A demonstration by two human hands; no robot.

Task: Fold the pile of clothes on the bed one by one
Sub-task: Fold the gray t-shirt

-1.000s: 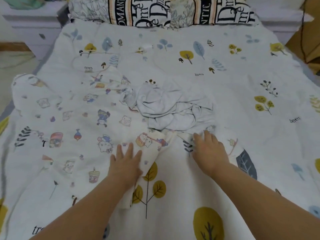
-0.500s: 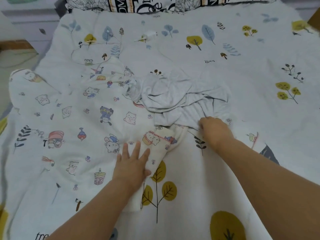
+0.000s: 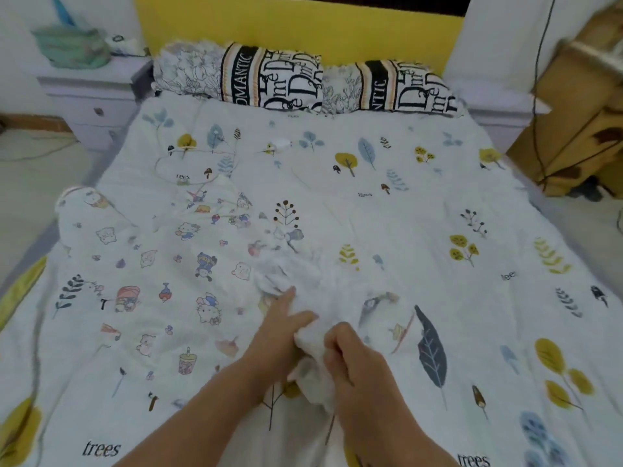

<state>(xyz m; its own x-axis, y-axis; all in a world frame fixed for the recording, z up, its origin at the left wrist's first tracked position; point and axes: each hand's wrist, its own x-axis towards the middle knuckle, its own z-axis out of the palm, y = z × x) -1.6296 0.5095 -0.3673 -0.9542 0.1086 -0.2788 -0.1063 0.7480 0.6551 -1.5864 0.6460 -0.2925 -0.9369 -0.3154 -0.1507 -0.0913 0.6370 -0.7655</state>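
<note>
Bed: leaf-print quilt (image 3: 404,214), lettered pillows (image 3: 303,85) at head.
Garment: cartoon-print cloth (image 3: 161,264) spread left.
Right hand (image 3: 354,362): fingers curled, clutching white cloth (image 3: 313,345).
Left hand (image 3: 279,332): fingers extended together, touching it.

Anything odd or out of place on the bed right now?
A thin white cable loops loosely across the bedspread near the pillows, beside the cartoon-print garment. Otherwise only unfolded cloth between both hands.

A yellow headboard (image 3: 303,25) is seen against the far wall, flanked by white wall panels (image 3: 499,35). A pale lavender nightstand (image 3: 91,92) is placed at the left over a light floor (image 3: 30,183); a brown cardboard box (image 3: 580,123) is set at the right
</note>
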